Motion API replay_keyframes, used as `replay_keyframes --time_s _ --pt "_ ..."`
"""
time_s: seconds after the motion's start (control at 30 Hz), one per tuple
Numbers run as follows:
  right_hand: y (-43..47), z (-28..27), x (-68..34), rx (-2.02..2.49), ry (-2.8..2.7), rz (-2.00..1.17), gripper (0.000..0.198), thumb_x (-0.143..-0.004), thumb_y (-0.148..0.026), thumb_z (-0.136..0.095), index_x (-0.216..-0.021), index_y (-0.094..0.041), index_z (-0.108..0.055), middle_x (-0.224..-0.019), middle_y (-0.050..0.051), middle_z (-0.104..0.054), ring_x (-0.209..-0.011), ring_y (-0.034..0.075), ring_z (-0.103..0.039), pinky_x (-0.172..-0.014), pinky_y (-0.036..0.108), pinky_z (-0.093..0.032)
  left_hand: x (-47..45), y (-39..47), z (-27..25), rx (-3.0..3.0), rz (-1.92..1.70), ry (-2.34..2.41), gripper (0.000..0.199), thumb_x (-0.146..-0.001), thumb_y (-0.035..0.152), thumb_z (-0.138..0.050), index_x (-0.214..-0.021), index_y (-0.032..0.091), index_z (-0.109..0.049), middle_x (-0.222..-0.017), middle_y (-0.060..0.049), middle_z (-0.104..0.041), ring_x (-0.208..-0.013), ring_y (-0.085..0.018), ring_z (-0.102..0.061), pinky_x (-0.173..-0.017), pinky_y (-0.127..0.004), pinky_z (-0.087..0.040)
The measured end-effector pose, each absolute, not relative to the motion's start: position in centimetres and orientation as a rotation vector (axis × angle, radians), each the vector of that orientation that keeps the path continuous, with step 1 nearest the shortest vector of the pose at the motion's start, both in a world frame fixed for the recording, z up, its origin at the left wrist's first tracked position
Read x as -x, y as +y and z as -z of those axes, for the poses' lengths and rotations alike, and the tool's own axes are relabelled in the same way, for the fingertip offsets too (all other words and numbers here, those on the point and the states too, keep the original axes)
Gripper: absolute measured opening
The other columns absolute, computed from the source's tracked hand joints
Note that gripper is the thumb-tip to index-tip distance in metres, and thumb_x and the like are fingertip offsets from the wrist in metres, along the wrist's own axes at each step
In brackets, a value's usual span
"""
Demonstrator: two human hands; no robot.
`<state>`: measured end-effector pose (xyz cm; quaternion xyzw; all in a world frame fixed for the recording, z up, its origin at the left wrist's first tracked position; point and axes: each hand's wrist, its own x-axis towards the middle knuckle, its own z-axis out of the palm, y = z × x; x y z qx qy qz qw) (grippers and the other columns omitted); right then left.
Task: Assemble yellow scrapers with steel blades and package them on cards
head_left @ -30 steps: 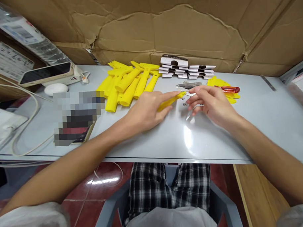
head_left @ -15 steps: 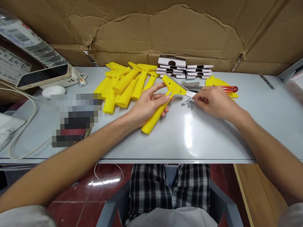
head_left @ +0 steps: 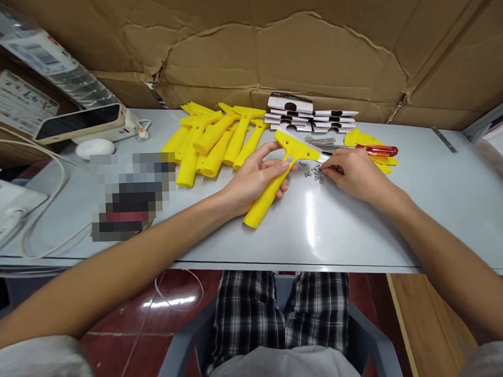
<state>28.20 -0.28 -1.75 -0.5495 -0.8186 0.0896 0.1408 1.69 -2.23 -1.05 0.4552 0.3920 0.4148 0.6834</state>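
My left hand [head_left: 255, 180] is wrapped round the handle of a yellow scraper [head_left: 268, 196], which tilts up to the right with its wide head away from me. A thin metal blade [head_left: 323, 157] sticks out at the right end of the head. My right hand [head_left: 356, 171] is closed in a pinch by that blade end, over a small pile of screws [head_left: 317, 174]. What lies between its fingertips is hidden. Behind this hand rests a screwdriver [head_left: 380, 150] with a clear red handle.
Several yellow scraper handles [head_left: 211, 140] are heaped at the back. Folded white cards [head_left: 290, 103] stand beside them, with loose metal blades [head_left: 320, 143] in front. Yellow flat parts [head_left: 359, 137] lie to the right. A phone [head_left: 80, 123], cables and a blurred-out item occupy the left.
The view has shifted slightly. My right fingers have come lower, by the screws, and the dark red thing seen in that hand earlier is now mostly hidden. My left hand keeps its hold.
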Motion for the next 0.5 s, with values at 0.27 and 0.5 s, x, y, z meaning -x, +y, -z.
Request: replay_keyframes --time_s 0.27,0.5 --pt "-0.16 1.09 -28.97 1.655 -2.480 -0.201 0.022 -0.097 -0.023 -0.062 -0.090 -0.009 -0.077 -0.098 0.008 -0.068 -0.085 0.006 -0.048 -0.080 0.020 -0.026 -1.79 -3.02 1.02 -1.008 -0.766 0.798 0.041 -0.097 0.022 -0.078 -0.133 0.023 -0.057 -0.107 -0.009 -0.078 -0.058 -0.013 -0.071 -0.049 -0.024 -0.056" --pt "-0.53 0.84 -28.33 1.744 -2.487 -0.103 0.022 -0.098 -0.022 -0.059 -0.093 -0.008 -0.075 -0.102 0.009 -0.067 -0.088 0.008 -0.047 -0.079 0.022 -0.020 -1.68 -3.10 1.02 -1.063 -0.768 0.785 0.045 -0.096 0.026 -0.081 -0.134 0.023 -0.056 -0.104 -0.007 -0.076 -0.060 -0.013 -0.072 -0.050 -0.025 -0.057"
